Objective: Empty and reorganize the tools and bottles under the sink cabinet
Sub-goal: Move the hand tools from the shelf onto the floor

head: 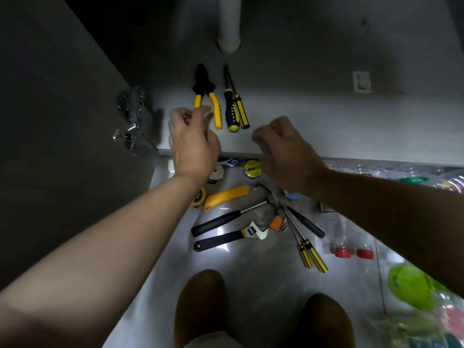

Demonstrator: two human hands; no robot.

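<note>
The pliers (206,94) with yellow handles lie on the cabinet floor (326,121), under the sink. Just beside them, on their right, lie two screwdrivers (237,111), side by side, tips pointing to the back. A white pipe (229,23) comes down behind them.

Your left hand (193,139) is right at the near end of the pliers. Its fingers are curled, and one pliers handle goes behind them. You cannot tell if they grip it. Your right hand (283,151) hangs over the front edge of the cabinet. Its fingers are bent loosely and hold nothing.

More tools lie in a heap on the room floor (251,272) below your hands. There is a hammer (226,219) with a black handle, and a wrench (233,237) just next to it. A yellow cutter (227,195) and a tape measure (199,197) lie nearer the cabinet. Two striped screwdrivers (311,254) lie to the right. Two clear bottles with red caps (351,252) lie past them. The cabinet door (62,121) stands open on your left.
</note>
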